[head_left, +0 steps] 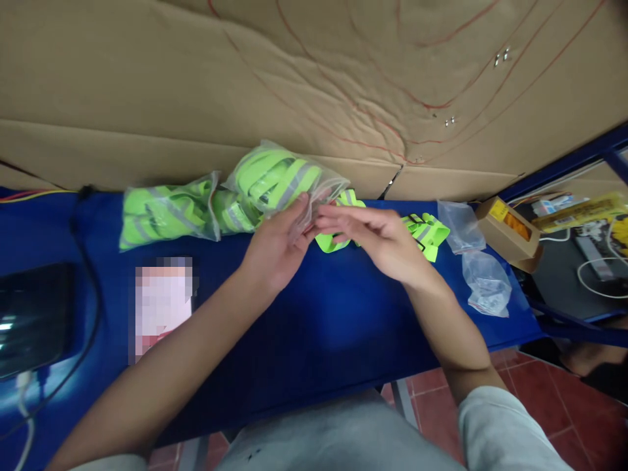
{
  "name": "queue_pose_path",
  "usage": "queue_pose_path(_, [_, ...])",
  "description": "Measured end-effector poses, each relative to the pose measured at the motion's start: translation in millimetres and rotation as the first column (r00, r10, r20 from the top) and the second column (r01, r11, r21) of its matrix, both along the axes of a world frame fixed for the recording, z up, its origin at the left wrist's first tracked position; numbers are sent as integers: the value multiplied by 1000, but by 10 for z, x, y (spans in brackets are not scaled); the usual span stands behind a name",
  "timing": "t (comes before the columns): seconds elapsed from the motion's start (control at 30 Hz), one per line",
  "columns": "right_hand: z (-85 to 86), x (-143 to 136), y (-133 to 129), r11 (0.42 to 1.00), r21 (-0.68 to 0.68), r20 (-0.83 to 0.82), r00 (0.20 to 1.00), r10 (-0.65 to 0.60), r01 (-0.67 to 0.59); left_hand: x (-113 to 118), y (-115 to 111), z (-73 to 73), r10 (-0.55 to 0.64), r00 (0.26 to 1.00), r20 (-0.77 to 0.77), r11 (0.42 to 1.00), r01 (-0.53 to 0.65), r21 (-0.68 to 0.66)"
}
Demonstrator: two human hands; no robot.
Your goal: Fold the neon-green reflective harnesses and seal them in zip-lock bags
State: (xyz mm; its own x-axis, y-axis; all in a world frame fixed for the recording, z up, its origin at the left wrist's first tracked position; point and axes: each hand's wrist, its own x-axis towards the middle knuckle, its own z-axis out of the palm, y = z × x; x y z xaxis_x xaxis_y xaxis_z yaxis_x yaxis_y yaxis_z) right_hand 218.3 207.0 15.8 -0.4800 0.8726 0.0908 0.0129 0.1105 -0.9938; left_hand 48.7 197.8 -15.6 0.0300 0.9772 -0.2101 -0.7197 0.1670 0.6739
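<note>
1. Just beyond my left hand [277, 255], head view: bag of green straps [275, 173], mouth edge clamped in that hand. Right hand [387, 242] extended alongside; can't tell if gripping.
2. Likely light, soft, slippery; pinch the rim.
3. Left of grip, filled pouch [169, 209]; right, loose straps [428, 235] may snag.

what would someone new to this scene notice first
Probably the bright yellow-green straps with grey stripes, bunched inside a clear bag that the left hand holds near the middle of the view. After that, the eye may go to the deep blue tabletop below the hands, and to the large brown cardboard behind it, crossed by curving red lines.
</note>
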Motion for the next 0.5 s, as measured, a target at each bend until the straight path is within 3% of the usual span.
queue_pose_path(0.03, [49,58,15,977,196,100,989,-111,90,-14,-7,40,-16,1000,-9,1000,16,-10])
queue_pose_path(0.07, [92,117,36,910,387,164,960,-225,147,-22,-24,87,-45,999,-14,999,44,-25])
queue_pose_path(0.1, [129,174,59,825,545,200,931,-304,152,-28,-46,143,-82,997,-17,996,81,-40])
queue_pose_path(0.17, [190,277,98,701,712,260,912,-318,41,-52,-95,272,-166,986,-20,985,164,-60])
queue_pose_path(0.2, [217,319,106,677,736,286,917,-277,-25,-77,-116,339,-213,977,-29,976,211,-62])
queue_pose_path(0.27, [267,379,86,685,726,271,939,-214,-54,-165,-142,464,-322,943,-85,947,319,-49])
queue_pose_path(0.33, [311,399,28,728,685,188,956,-225,37,-291,-149,562,-429,881,-198,900,437,-4])
queue_pose_path(0.4, [338,381,-38,751,635,79,952,-297,182,-428,-146,629,-532,768,-356,818,575,18])
queue_pose_path(0.43, [344,362,-64,749,613,32,939,-342,252,-489,-141,649,-532,721,-445,795,606,32])
queue_pose_path(0.47, [345,341,-84,742,599,-4,927,-374,302,-540,-133,657,-458,713,-531,813,578,75])
queue_pose_path(0.5, [343,318,-97,739,589,-27,921,-388,329,-579,-121,653,-299,744,-597,859,482,171])
